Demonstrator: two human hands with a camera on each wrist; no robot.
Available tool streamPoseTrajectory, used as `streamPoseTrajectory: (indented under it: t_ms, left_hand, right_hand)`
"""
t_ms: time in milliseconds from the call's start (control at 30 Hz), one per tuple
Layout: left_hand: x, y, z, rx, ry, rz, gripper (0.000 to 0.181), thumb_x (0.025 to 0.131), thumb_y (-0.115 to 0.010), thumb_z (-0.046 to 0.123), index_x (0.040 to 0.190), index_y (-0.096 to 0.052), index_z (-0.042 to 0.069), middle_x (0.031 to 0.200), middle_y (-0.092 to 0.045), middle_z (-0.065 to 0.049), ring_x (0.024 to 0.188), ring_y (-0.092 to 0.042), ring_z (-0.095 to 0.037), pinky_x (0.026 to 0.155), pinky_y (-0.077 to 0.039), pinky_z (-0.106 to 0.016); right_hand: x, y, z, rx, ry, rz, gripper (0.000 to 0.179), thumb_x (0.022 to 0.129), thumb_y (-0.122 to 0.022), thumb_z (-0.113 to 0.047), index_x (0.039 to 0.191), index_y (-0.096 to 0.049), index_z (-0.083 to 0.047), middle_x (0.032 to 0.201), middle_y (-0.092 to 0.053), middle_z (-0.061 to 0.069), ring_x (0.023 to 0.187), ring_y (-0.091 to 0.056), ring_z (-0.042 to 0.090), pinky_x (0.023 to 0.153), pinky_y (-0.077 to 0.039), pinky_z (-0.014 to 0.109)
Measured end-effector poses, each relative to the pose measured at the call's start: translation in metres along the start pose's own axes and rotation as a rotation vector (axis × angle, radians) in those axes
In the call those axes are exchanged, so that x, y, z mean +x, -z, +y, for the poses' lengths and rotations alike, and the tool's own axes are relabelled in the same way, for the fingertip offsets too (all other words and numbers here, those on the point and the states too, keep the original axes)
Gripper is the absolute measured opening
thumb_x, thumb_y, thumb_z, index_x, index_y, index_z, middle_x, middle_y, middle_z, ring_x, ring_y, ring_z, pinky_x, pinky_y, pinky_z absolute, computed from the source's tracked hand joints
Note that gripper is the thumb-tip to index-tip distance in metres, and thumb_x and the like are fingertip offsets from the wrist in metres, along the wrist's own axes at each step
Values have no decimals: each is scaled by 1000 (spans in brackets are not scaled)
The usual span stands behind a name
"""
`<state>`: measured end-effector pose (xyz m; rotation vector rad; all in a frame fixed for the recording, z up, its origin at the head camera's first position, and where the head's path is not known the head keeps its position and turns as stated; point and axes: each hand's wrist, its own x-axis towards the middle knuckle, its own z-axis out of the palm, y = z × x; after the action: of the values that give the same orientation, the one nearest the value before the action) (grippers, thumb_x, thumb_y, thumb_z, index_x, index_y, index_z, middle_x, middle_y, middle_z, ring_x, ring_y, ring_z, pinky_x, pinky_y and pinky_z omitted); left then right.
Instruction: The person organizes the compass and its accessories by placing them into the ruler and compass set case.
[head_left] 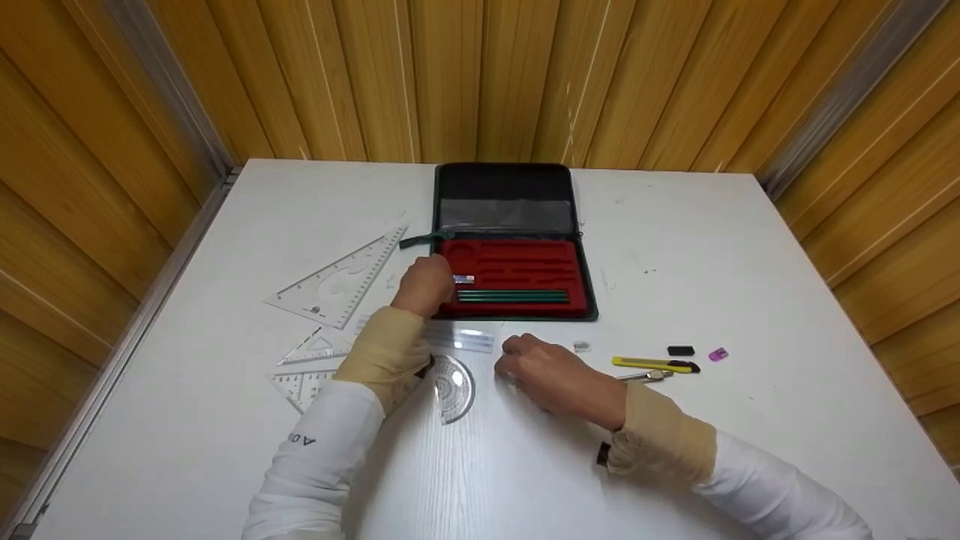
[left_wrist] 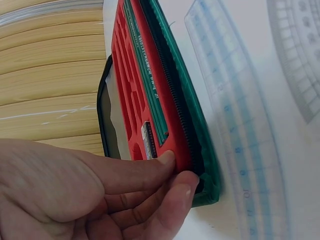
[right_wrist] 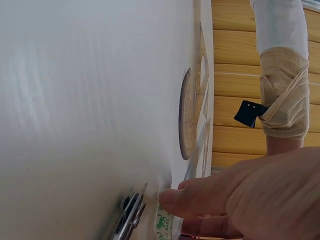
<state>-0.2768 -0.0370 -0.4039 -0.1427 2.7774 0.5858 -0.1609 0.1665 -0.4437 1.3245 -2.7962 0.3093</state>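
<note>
A zip drawing-set case (head_left: 504, 184) lies unfolded at the table's back. Its red tray (head_left: 525, 255) holds several green pencils (head_left: 514, 297) and a small labelled box (head_left: 465, 279). My left hand (head_left: 426, 285) pinches the tray's near left corner, thumb on top and forefinger against the side, as the left wrist view shows. The right hand (head_left: 555, 375) is low over the table in front of the case, fingers loosely bent, nothing visible in them. Just behind it lies a white piece with green print (right_wrist: 163, 225), perhaps an eraser. Beside that is a metal compass (right_wrist: 131, 215).
Set squares (head_left: 337, 277) lie on the left, partly under the left arm. A clear ruler (head_left: 469, 339) and a protractor (head_left: 454, 390) lie between the arms. On the right are a yellow cutter knife (head_left: 652, 364), a black block (head_left: 681, 350) and a purple sharpener-like piece (head_left: 718, 354).
</note>
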Motion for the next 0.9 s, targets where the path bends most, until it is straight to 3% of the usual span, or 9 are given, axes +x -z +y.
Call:
streamPoseTrajectory:
  t_ms: [300,500,633,900]
  left_hand:
    - [1,-1,-1,-6,-3,-4,26,88,-69,-1,114,-70,-7,113,-69,-20,88,-64,-27,69,-58,-36]
    - [5,0,-2,13,-4,-36,21,87,-69,-1,108,-70,-5,110,-69,-19,80,-62,-26,56,-54,-32]
    - [8,1,-2,11,6,-49,19,87,-71,0,105,-70,-5,108,-69,-18,77,-60,-26,51,-50,-29]
    - [7,1,-2,-8,23,-45,20,87,-73,-1,106,-70,-5,108,-71,-20,79,-67,-28,54,-54,-30]
  right_hand:
    - [1,22,-12,53,4,-38,35,85,-79,7,115,-77,-10,119,-68,12,111,-64,26,89,-59,38]
    - [6,44,-14,36,13,-20,34,87,-78,5,118,-76,-10,123,-67,12,113,-64,25,89,-59,38]
    - [12,55,-9,55,13,-3,34,87,-78,6,117,-76,-9,121,-67,12,112,-63,25,88,-58,37]
    - [32,72,13,121,-54,-13,33,89,-78,4,119,-75,-10,121,-65,10,112,-62,23,90,-58,36]
